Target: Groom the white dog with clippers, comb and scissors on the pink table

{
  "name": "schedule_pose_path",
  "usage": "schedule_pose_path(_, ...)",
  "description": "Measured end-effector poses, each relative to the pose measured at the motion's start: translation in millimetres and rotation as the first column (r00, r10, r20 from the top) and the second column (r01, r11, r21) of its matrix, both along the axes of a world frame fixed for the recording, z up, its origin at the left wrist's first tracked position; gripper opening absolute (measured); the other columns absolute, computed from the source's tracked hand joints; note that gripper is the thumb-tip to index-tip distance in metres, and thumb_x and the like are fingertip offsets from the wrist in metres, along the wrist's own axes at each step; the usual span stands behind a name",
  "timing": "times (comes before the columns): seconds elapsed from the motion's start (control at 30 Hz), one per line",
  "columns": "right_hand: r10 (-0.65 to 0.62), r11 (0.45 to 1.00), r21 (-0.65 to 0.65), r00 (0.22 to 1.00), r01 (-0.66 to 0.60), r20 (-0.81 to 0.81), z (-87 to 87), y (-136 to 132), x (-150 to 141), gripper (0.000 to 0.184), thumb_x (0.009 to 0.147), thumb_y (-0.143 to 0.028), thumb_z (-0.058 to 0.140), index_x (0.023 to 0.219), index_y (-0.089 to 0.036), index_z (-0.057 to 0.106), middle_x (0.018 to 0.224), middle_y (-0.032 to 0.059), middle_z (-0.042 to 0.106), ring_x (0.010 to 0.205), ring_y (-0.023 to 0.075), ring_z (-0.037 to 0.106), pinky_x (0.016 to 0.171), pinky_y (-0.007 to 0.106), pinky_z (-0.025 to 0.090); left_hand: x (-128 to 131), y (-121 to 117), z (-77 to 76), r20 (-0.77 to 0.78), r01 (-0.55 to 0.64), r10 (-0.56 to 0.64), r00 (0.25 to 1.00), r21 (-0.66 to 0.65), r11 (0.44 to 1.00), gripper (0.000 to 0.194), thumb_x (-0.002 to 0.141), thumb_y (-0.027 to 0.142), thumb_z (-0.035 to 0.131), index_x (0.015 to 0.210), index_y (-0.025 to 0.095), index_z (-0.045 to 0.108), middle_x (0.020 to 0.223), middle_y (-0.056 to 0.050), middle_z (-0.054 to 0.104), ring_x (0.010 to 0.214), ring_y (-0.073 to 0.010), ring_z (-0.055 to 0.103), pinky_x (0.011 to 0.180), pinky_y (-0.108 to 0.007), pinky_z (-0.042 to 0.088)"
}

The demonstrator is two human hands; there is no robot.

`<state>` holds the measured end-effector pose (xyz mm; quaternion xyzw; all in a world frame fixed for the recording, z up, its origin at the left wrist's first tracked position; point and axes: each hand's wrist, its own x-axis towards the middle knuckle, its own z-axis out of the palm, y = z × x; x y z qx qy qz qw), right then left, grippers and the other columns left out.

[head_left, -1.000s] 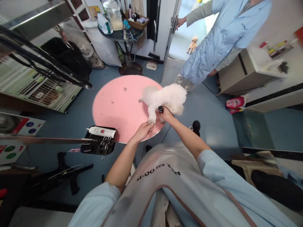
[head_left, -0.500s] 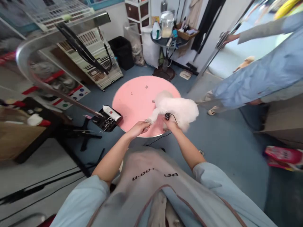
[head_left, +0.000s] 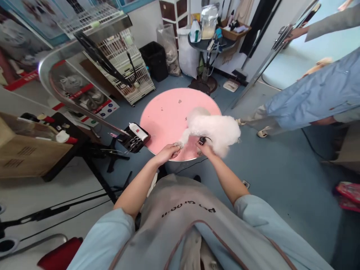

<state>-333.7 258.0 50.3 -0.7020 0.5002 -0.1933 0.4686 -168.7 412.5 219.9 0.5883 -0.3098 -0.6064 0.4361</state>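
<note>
A fluffy white dog (head_left: 219,129) is on the right part of the round pink table (head_left: 160,116), one leg stretched toward me. My left hand (head_left: 169,153) is closed around the paw (head_left: 177,144) at the end of that leg, by the table's near edge. In my right hand (head_left: 206,149) are black corded hair clippers (head_left: 201,141), held beside the dog's body and apart from the gripped paw. Small tufts of clipped hair (head_left: 179,101) lie on the table. The dog's head is hard to make out.
A black tool tray (head_left: 128,144) with scissors and a white bottle (head_left: 138,132) adjoins the table's left edge. Above it curves a metal grooming arm (head_left: 70,103) with black straps. At the right, a person in a blue gown (head_left: 317,97) holds the door handle (head_left: 282,35).
My view has shifted slightly, so the room appears farther right. Both hands keep their grips on the paw and the clippers, near the same spots by the dog.
</note>
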Motion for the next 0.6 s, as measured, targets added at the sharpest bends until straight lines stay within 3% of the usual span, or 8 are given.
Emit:
schedule_pose_path(0.2, -0.072, 0.996, -0.047, 0.997, 0.074, 0.028, 7.2, 13.1, 6.8, 0.034, 0.058, -0.03, 0.076, 0.085, -0.018, 0.061, 0.083, 0.0075, 0.067, 0.09, 0.0274, 0.063, 0.086, 0.042, 0.051, 40.7, 1.4, -16.4, -0.026, 0.106, -0.107, 0.994, -0.057, 0.993, 0.04, 0.069, 0.05, 0.06, 0.056, 0.017, 0.04, 0.046, 0.005, 0.032, 0.042, -0.0043, 0.025, 0.044, -0.022, 0.014)
schedule_pose_path(0.37, -0.071, 0.997, -0.008, 0.997, 0.071, 0.023, 27.0, 22.2, 5.7, 0.025, 0.07, -0.043, 0.067, 0.076, -0.02, 0.059, 0.079, 0.0057, 0.066, 0.086, 0.0232, 0.061, 0.083, 0.039, 0.05, 67.0, 3.2, -36.6, -0.098, 0.172, -0.181, 0.979, -0.1, 0.98, 0.041, 0.067, 0.049, 0.059, 0.052, 0.017, 0.039, 0.046, 0.005, 0.034, 0.043, -0.0043, 0.027, 0.044, -0.021, 0.016)
schedule_pose_path(0.43, -0.076, 0.997, 0.007, 0.997, 0.076, 0.017, 32.9, 20.6, 7.4, 0.025, 0.069, -0.042, 0.069, 0.073, -0.02, 0.059, 0.079, 0.0048, 0.066, 0.086, 0.0221, 0.06, 0.082, 0.037, 0.05, 73.8, 6.6, -45.6, -0.134, 0.167, -0.178, 0.975, -0.092, 0.982, 0.04, 0.067, 0.048, 0.06, 0.051, 0.016, 0.041, 0.046, 0.004, 0.034, 0.042, -0.0041, 0.027, 0.043, -0.021, 0.016)
schedule_pose_path(0.5, -0.064, 0.996, 0.057, 0.997, 0.062, 0.03, 33.3, 22.6, 8.3, 0.026, 0.063, -0.04, 0.074, 0.07, -0.021, 0.058, 0.075, 0.0028, 0.065, 0.082, 0.0205, 0.059, 0.079, 0.035, 0.051, 81.0, 12.4, -58.6, -0.184, 0.11, -0.12, 0.975, -0.063, 0.992, 0.038, 0.069, 0.046, 0.06, 0.054, 0.015, 0.044, 0.045, 0.004, 0.036, 0.041, -0.0043, 0.028, 0.042, -0.02, 0.015)
schedule_pose_path(0.6, -0.035, 0.986, 0.168, 0.995, 0.018, 0.098, 26.1, 38.1, -1.7, 0.029, 0.057, -0.038, 0.078, 0.069, -0.021, 0.059, 0.074, 0.0013, 0.067, 0.078, 0.0182, 0.061, 0.073, 0.031, 0.052, 89.8, 22.2, -86.4, -0.352, -0.105, 0.108, 0.93, 0.027, 0.994, 0.032, 0.075, 0.041, 0.057, 0.06, 0.016, 0.046, 0.043, 0.005, 0.035, 0.038, -0.0051, 0.027, 0.04, -0.019, 0.016)
